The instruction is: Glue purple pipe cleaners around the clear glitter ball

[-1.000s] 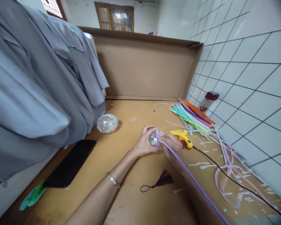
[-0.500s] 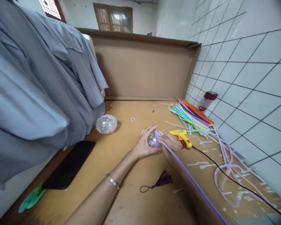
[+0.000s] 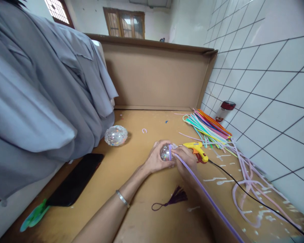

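Note:
Curled round a small clear ball (image 3: 165,153) with coloured specks is my left hand (image 3: 155,158). A purple strip (image 3: 198,183) crosses the ball as a band, and its long free part runs down over my right forearm. My right hand (image 3: 185,159) pinches this strip at the ball's right side. Just beyond my right hand lies a yellow glue gun (image 3: 196,147) with a black cord. A dark purple tassel (image 3: 176,197) with a loop rests on the table below my hands.
A larger clear ball (image 3: 116,135) sits at the left, above a black phone (image 3: 76,180). Coloured strips (image 3: 209,126) lie at the right, near a red-lidded jar (image 3: 225,111). Cardboard (image 3: 157,76) stands behind; grey cloth (image 3: 50,87) hangs at the left.
The whole view has shifted slightly, so things appear a little lower. Both hands keep their hold on the ball and strip, with hardly any movement.

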Demonstrator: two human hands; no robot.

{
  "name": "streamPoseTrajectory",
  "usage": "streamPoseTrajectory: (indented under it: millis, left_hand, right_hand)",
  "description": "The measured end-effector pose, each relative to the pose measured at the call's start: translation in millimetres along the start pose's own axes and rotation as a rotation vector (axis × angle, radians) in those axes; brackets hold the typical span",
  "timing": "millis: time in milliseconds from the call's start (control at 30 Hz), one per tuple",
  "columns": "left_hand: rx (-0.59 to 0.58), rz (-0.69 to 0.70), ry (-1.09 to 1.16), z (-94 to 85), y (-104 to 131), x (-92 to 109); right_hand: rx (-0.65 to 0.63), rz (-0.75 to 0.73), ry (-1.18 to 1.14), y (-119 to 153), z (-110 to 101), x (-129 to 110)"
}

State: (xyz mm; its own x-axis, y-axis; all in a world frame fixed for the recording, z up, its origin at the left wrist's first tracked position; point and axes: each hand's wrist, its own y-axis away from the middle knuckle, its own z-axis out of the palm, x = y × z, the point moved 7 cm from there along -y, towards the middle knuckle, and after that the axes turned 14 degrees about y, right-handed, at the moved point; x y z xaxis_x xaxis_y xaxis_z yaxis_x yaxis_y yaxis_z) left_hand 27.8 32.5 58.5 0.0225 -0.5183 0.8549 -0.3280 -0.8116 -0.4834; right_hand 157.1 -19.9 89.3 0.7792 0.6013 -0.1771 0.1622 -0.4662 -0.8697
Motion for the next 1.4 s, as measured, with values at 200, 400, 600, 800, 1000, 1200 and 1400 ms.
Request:
streamPoseTrajectory:
  millis: [200, 400, 600, 800, 1000, 1200, 1400]
  left_hand:
    - [0.001, 0.015, 0.027, 0.5, -1, -1]
    - [-0.010, 0.030, 0.031, 0.2, -2, 0]
    - [-0.028, 0.048, 0.035, 0.7, -3, 2]
    - [-0.030, 0.073, 0.023, 1.6, -3, 3]
    - [-0.054, 0.144, -0.031, 1.2, -2, 0]
    - [-0.124, 0.193, -0.119, 1.9, -1, -8]
    - [-0.163, 0.274, -0.177, 6.0, 2, -3]
  right_hand:
    - [-0.004, 0.005, -0.003, -1, -1, -1]
    - [-0.001, -0.012, 0.033, -1, -1, -1]
    - [0.012, -0.038, 0.025, -1, -2, -2]
    - [0.025, -0.038, -0.002, -1, -1, -1]
    - [-0.021, -0.005, -0.008, 2, 3, 4]
    - [-0.056, 0.015, 0.013, 3, 4, 4]
    - [-0.063, 0.064, -0.035, 3, 3, 4]
